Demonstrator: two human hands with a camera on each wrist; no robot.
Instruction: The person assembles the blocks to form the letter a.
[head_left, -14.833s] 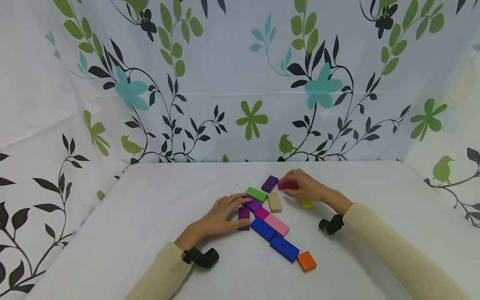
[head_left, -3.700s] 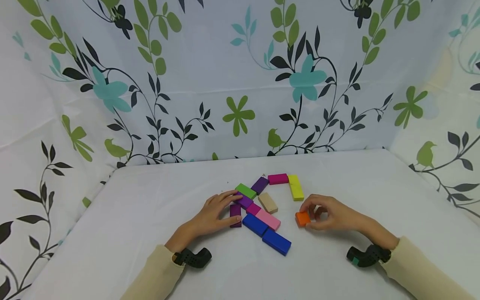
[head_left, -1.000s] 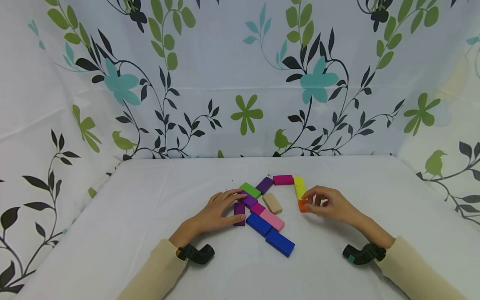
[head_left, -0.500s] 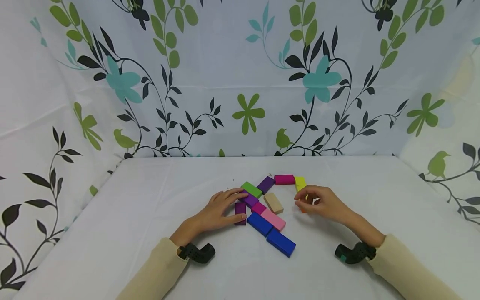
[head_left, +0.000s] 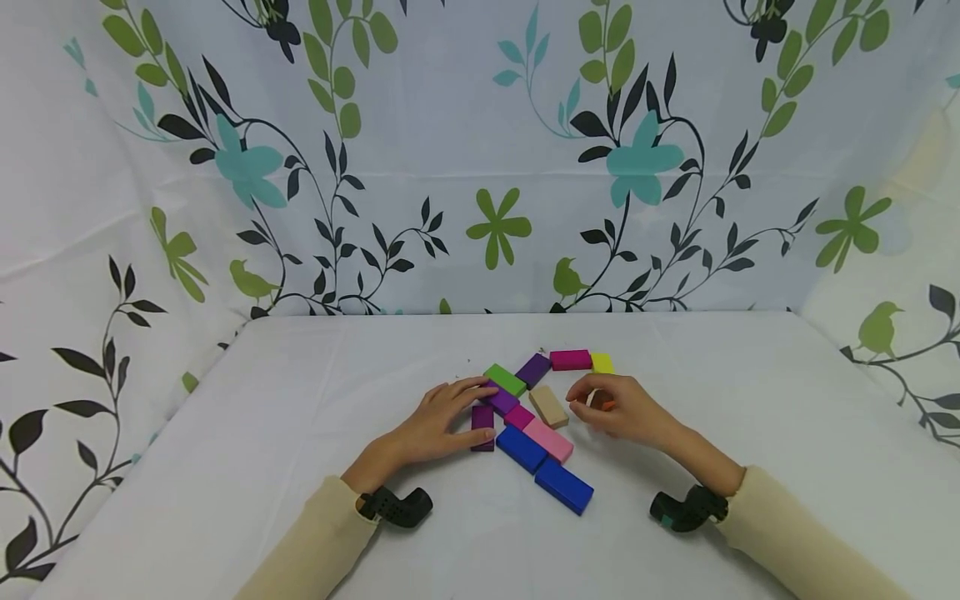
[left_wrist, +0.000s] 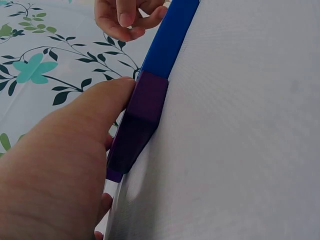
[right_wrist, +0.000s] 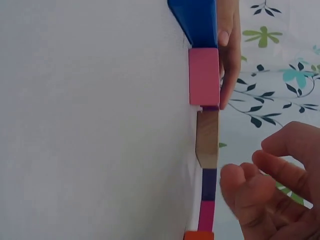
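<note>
My left hand (head_left: 435, 425) rests with extended fingers on a purple block (head_left: 504, 402), its thumb against a dark purple block (left_wrist: 145, 97). My right hand (head_left: 633, 410) hovers just right of a plain wooden block (head_left: 550, 407), fingers loosely bent; in the right wrist view nothing lies between them. Behind that hand, a yellow block (head_left: 602, 362) and an orange block (right_wrist: 199, 235) are partly hidden. A magenta block (head_left: 570, 360) touches the yellow one. Left of it are another dark purple block (head_left: 533, 370) and a green block (head_left: 505, 380).
A small magenta block (head_left: 519, 417), a pink block (head_left: 549, 440) and two blue blocks, one nearer me (head_left: 564, 487), form a diagonal row. All lie on a white-covered table (head_left: 465, 542). A patterned curtain (head_left: 420, 167) hangs behind.
Earlier, my right hand put the magenta block by the yellow one, then moved the orange block up to the yellow one's near end. It has let go and shifted left towards the wooden block.
</note>
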